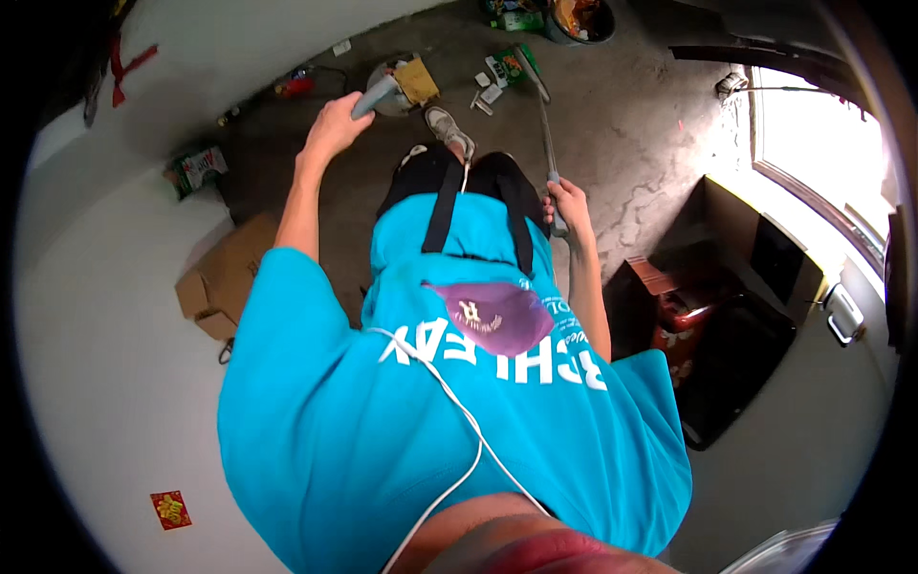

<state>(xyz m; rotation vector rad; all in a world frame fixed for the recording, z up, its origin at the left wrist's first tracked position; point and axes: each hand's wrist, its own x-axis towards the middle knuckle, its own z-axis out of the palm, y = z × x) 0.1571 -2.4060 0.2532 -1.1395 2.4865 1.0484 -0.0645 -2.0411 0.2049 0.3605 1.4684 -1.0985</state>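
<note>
The right grip (pixel 568 206) is wrapped round the near end of a long metal rod (pixel 549 134), which sits out in front of the person's right leg. The rod's long axis runs away from the body, up toward the far edge of the floor (pixel 617 124), and its far part leans over to the left. That far end lines up with a green packet (pixel 526 63) on the floor, though I cannot tell whether the two touch. The white scraps (pixel 490 94) lie just left of the rod's far part, between it and the yellow piece (pixel 416 80), and a bucket (pixel 580 21) stands beyond the packet at the far edge of the floor. Of the two hands, the right is tied more closely to the packet, since its rod points that way. The left grip (pixel 335 126) is closed on a thick grey handle (pixel 376 97), which slants away and to the right, toward the yellow piece; what the handle joins at its far end is not clear, and the left shoe (pixel 442 124) is near that piece
</note>
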